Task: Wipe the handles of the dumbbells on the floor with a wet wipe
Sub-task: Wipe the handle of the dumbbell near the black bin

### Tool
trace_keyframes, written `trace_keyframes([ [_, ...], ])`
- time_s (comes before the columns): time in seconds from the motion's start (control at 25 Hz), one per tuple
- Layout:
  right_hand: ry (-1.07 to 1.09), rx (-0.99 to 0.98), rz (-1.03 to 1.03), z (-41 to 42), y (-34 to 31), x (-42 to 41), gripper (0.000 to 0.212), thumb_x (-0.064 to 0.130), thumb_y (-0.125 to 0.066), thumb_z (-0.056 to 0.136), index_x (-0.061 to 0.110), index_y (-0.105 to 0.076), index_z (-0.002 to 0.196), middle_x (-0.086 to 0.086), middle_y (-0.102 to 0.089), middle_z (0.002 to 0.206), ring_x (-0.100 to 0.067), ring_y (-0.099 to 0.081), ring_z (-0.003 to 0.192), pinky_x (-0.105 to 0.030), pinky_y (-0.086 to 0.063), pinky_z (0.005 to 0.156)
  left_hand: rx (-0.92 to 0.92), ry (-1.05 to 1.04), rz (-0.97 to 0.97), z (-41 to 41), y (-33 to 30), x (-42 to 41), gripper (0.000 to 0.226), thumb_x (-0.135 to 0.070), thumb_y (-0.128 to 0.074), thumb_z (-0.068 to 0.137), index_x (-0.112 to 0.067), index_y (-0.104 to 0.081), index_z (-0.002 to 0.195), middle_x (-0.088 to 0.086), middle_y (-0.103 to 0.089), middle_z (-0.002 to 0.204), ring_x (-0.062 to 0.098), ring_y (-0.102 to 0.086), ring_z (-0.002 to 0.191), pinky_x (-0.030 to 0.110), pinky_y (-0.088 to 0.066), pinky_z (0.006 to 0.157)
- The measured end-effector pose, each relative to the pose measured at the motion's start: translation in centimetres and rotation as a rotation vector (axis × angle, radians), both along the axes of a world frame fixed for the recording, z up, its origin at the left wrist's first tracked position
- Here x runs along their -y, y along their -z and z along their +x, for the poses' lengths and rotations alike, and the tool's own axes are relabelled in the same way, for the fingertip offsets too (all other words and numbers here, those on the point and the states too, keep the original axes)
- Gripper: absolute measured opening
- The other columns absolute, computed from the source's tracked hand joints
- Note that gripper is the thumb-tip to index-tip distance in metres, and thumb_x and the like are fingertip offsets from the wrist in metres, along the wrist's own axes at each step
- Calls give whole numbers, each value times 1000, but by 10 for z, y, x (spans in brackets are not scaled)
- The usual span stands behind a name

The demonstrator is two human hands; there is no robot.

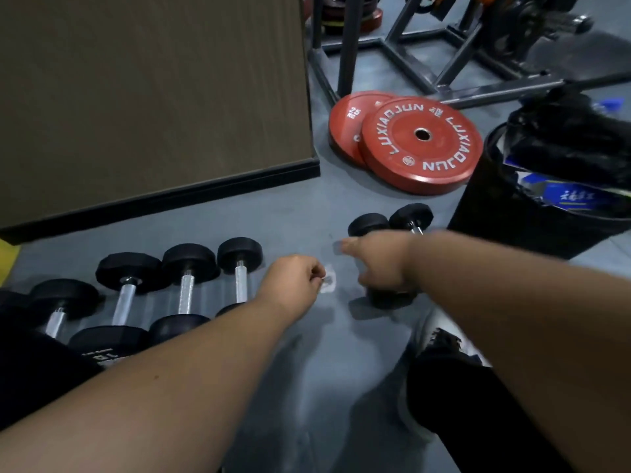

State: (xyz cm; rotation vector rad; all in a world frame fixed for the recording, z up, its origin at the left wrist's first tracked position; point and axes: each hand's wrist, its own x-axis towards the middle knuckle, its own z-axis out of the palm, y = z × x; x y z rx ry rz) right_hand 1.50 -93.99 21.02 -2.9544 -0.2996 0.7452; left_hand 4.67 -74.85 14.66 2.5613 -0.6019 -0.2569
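Several black-headed dumbbells with silver handles lie in a row (186, 288) on the grey floor at the left. Two more lie at the right; the farther one (411, 216) lies free. My right hand (379, 259) is curled round the handle of the nearer dumbbell (368, 224), hiding the handle, and its near head shows just below my wrist. My left hand (293, 281) is between the two groups. Its fingers pinch a small crumpled white wet wipe (328, 280) just above the floor. Both hands are slightly blurred.
Two red 25 kg plates (421, 145) lie stacked beyond the dumbbells. A black bin (505, 213) lined with a bag and full of rubbish stands at the right. A brown wall panel (153, 97) fills the left, a steel rack (392, 46) the back. My shoe and leg (444, 363) are at the lower right.
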Motion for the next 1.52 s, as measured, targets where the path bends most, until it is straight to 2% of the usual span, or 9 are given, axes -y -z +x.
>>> trace_keyframes([
  [0.24, -126, 18, -21, -4, -1, 77, 68, 42, -55, 93, 36, -28, 155, 6, -38, 160, -19, -43, 142, -43, -39, 115, -61, 20, -48, 8, 33, 56, 13, -20, -62, 88, -24, -74, 91, -4, -73, 88, 17, -65, 83, 21, -47, 72],
  [0.52, 86, 60, 229, -10, 132, 136, 66, 37, -60, 97, 36, -31, 157, 19, -27, 162, -3, -26, 149, -14, -15, 120, -141, 88, -98, 70, 108, 120, 7, -25, -70, 84, -26, -75, 89, -9, -72, 90, 9, -64, 81, 23, -51, 77],
  [0.64, 132, 4, 284, -7, 183, 140, 70, 31, -60, 98, 32, -25, 159, 18, -19, 164, -3, -12, 153, -2, 4, 109, -168, 122, -161, 90, 138, 134, 5, -24, -73, 83, -26, -76, 87, -10, -71, 88, 5, -64, 77, 25, -53, 76],
  [0.8, 210, 190, 314, -16, 227, 125, 63, 24, -56, 90, 19, -44, 151, 4, -43, 157, -23, -41, 144, -28, -25, 121, -205, 114, -279, 108, 179, 153, 7, -17, -77, 80, -22, -77, 85, -9, -70, 87, 4, -66, 78, 24, -54, 78],
  [0.92, 211, 299, 168, -28, 238, 121, 58, 31, -49, 90, 15, -51, 145, -2, -54, 148, -28, -56, 131, -18, -10, 116, -241, 211, -329, 99, 197, 169, 12, -8, -75, 79, -18, -77, 85, -10, -67, 93, 4, -64, 85, 13, -49, 83],
  [1.04, 259, 299, 164, -30, 242, 118, 67, 26, -65, 90, 16, -41, 152, -4, -46, 155, -31, -50, 137, -23, -21, 111, -236, 385, -298, 93, 205, 177, 19, -3, -69, 82, -18, -77, 91, -13, -60, 94, 2, -59, 89, 6, -41, 86],
  [1.2, 208, 397, 20, -28, 233, 114, 78, 40, -88, 69, 15, -60, 138, -4, -62, 138, -25, -66, 117, -16, -33, 103, -240, 420, -322, 97, 218, 179, 15, -10, -73, 84, -13, -76, 98, -15, -53, 94, 0, -55, 87, 5, -40, 83],
  [1.4, 148, 463, -12, -26, 228, 109, 68, 32, -89, 67, 21, -67, 131, -4, -66, 131, -24, -69, 106, -19, -50, 87, -247, 464, -295, 102, 223, 183, 13, -18, -74, 85, -7, -74, 92, -10, -52, 88, -9, -52, 80, 8, -40, 77],
  [1.52, 147, 476, -31, -26, 234, 110, 71, 31, -91, 65, 19, -67, 131, -6, -65, 132, -26, -68, 109, -23, -51, 91, -192, 516, -254, 106, 219, 188, 11, -18, -73, 85, -9, -77, 90, -7, -54, 91, -1, -51, 79, 13, -41, 80],
])
